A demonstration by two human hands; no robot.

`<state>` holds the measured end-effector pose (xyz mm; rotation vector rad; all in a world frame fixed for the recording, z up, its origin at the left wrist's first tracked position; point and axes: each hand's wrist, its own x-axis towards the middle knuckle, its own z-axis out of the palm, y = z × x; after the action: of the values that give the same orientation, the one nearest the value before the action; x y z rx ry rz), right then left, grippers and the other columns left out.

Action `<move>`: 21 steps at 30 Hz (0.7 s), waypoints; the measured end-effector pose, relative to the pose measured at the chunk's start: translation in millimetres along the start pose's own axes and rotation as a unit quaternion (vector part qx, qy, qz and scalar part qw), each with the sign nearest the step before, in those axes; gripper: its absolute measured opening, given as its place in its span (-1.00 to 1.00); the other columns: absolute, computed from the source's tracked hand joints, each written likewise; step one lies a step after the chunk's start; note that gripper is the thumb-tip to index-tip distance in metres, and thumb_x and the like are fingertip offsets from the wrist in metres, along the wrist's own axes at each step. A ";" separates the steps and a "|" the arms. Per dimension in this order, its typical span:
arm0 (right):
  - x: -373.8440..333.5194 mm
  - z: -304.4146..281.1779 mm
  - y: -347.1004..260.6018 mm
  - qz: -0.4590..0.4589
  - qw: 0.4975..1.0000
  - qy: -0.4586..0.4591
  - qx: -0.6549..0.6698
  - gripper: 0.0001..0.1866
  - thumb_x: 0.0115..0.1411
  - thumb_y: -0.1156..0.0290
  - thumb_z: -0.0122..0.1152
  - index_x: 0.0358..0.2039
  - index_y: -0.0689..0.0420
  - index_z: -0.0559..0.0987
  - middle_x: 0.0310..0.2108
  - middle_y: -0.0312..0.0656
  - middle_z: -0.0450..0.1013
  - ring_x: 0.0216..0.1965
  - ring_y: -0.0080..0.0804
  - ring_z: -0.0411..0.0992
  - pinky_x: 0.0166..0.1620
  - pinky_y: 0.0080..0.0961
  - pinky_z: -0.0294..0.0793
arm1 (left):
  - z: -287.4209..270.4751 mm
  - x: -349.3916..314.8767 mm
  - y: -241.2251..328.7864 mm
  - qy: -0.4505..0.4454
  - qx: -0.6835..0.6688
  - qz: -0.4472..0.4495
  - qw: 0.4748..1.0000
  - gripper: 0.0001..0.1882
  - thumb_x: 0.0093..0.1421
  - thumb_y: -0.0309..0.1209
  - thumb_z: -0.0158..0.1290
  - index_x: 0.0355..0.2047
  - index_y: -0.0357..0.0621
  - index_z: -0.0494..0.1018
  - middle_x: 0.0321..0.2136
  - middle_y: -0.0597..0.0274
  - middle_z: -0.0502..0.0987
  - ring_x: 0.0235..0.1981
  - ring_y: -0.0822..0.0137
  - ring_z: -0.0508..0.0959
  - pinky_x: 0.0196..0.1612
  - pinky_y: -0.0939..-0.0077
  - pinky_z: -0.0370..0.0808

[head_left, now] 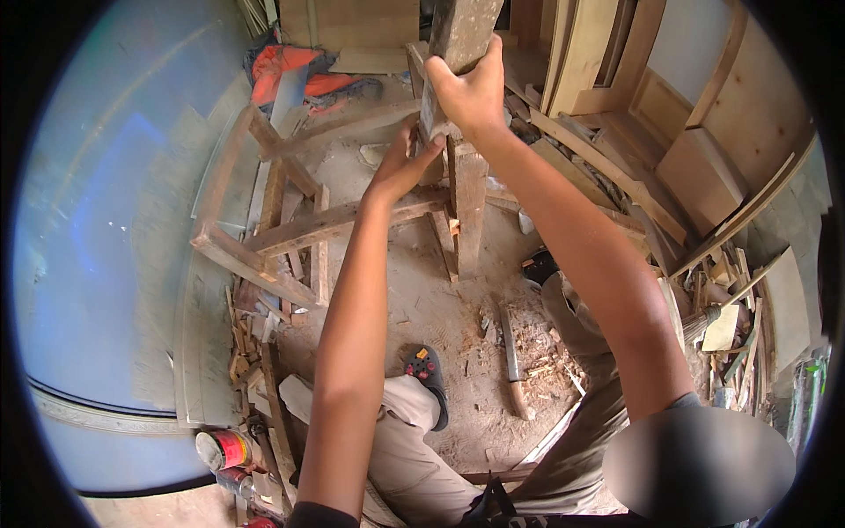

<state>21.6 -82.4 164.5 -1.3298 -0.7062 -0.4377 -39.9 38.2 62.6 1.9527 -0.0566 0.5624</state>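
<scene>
Dusty floor lies below as our right hand and left hand grip the wooden beam, which could topple should either slip.

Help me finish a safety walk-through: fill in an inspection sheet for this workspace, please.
Surface: dusty floor, with wood chips to the right.
Work pieces: wooden beam, held upright; wooden frame, ahead to the left.
Clutter: long knife lying beside the wood chips; can at lower left.
Hands: right hand grips the wooden beam; left hand is lower, its grip partly hidden.
Cables: nothing seen.
Surroundings: boards stand at the right; orange-and-dark cloth at the back.
</scene>
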 end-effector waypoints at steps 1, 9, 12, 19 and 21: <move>-0.2 -0.3 -0.7 -0.001 1.000 -0.005 -0.008 -0.38 -0.03 0.35 0.30 0.01 0.31 0.27 -0.19 0.04 0.51 -0.16 -0.28 0.51 -0.06 -0.34 0.49 | -0.3 -1.2 -6.6 0.031 0.021 -0.022 0.999 -0.09 0.20 0.18 0.12 0.26 -0.35 0.20 0.22 -0.25 0.30 0.28 0.00 0.29 0.30 0.21 0.22; 12.7 -30.1 4.8 -0.045 0.985 -0.159 -0.050 -0.09 0.20 -0.21 0.23 0.17 0.38 0.19 -0.03 0.20 0.47 0.07 -0.06 0.47 0.14 -0.22 0.42 | 17.9 12.4 -7.8 0.132 0.021 -0.001 0.991 -0.11 0.19 0.25 0.07 0.09 -0.47 0.34 -0.03 -0.29 0.51 0.08 -0.06 0.49 0.14 0.15 0.37; 22.2 -41.7 15.6 -0.076 0.973 -0.209 -0.058 -0.08 0.24 -0.25 0.14 0.24 0.34 0.16 0.06 0.20 0.43 0.16 -0.02 0.40 0.17 -0.22 0.38 | 22.3 9.5 -5.1 0.140 0.008 0.007 0.990 -0.13 0.19 0.23 0.09 0.05 -0.48 0.38 -0.05 -0.29 0.52 0.05 -0.04 0.51 0.12 0.16 0.38; 7.1 -67.1 33.9 -0.002 0.977 -0.200 -0.075 -0.03 0.24 -0.30 0.08 0.32 0.26 0.11 0.18 0.22 0.32 0.25 0.01 0.29 0.26 -0.10 0.28 | 22.5 8.4 -2.1 0.172 -0.005 0.054 0.984 -0.16 0.16 0.20 0.14 0.01 -0.48 0.42 -0.09 -0.21 0.55 -0.02 0.05 0.53 0.09 0.22 0.39; -4.4 -76.5 49.3 0.039 0.976 -0.207 -0.059 -0.03 0.23 -0.30 0.07 0.34 0.25 0.09 0.19 0.22 0.31 0.26 0.02 0.27 0.28 -0.08 0.26 | 25.4 6.6 -5.0 0.166 -0.018 0.064 0.984 -0.17 0.16 0.19 0.16 0.01 -0.47 0.42 -0.10 -0.19 0.55 -0.02 0.07 0.53 0.09 0.22 0.39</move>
<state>67.4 -147.2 119.6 -1.5763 -0.9781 -0.1378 -23.5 19.7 52.6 1.8057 0.0179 0.9579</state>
